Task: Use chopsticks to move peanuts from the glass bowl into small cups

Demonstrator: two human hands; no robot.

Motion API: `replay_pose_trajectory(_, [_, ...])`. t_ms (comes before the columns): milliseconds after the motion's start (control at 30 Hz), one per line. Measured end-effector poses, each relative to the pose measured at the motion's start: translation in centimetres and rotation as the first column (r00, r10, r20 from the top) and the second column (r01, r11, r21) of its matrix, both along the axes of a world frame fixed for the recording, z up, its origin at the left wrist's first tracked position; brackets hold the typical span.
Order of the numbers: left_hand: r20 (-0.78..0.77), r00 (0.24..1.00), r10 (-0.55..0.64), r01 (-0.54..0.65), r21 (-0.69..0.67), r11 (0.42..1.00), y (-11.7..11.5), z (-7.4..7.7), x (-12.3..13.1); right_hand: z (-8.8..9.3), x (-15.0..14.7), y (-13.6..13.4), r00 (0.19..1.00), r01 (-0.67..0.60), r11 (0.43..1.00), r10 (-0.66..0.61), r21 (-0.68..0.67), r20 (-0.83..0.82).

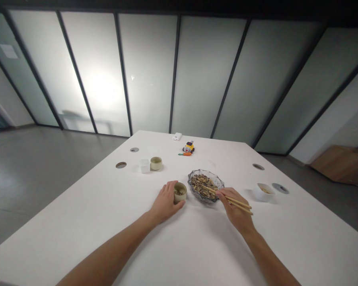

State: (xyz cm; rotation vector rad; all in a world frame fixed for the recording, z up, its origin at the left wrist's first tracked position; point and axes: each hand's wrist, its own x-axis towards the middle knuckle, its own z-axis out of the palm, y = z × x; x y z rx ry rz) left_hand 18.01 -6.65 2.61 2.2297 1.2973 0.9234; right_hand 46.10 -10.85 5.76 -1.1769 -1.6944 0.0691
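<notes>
Head view: left hand (166,201) curls round green cup (181,197), thumb at front, some seeds inside. Right hand (237,212) pinches chopsticks (240,203), tips among seeds (202,182) in glass bowl (217,179) on worktop (107,198). From glass bowl: green cup between 8 and 9 o'clock, white bowl (261,196) 3 o'clock, toy vehicle (188,147) 11 o'clock. Handling guess: chopsticks light, stiff, grip mid-shaft; seeds light, slippery; cup rigid, breakable, hold round wall; glass bowl heavier, fragile.

This looks like an office or meeting room, with frosted glass panels (147,75) between dark uprights (175,75) across the upper frame, smooth grey flooring (62,159) at left, and round ports (258,167) set into the broad white table (86,206) below.
</notes>
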Motion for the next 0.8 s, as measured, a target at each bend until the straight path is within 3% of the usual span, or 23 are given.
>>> replay_pose_trajectory(267, [-0.001,1.0,0.003,-0.003,0.004,1.0,0.0,-0.2,-0.1,1.1,-0.4,-1.0,0.992,0.109,0.992,-0.104,0.066,-0.076])
replay_pose_trajectory(467, [-0.008,1.0,0.01,-0.01,-0.006,1.0,-0.1,0.0,0.0,1.9,-2.8,-2.0,0.996,-0.04,0.998,0.044,0.055,-0.083])
replay_pose_trajectory(633, [-0.002,1.0,0.007,-0.007,-0.001,1.0,-0.1,0.0,-0.1,1.1,-0.6,-0.8,0.98,0.183,0.978,-0.174,0.096,-0.096])
replay_pose_trajectory(800, [0.0,1.0,0.008,-0.008,-0.006,1.0,0.0,-0.1,-0.2,-0.6,1.7,0.8,0.975,0.222,0.969,-0.223,0.104,-0.002])
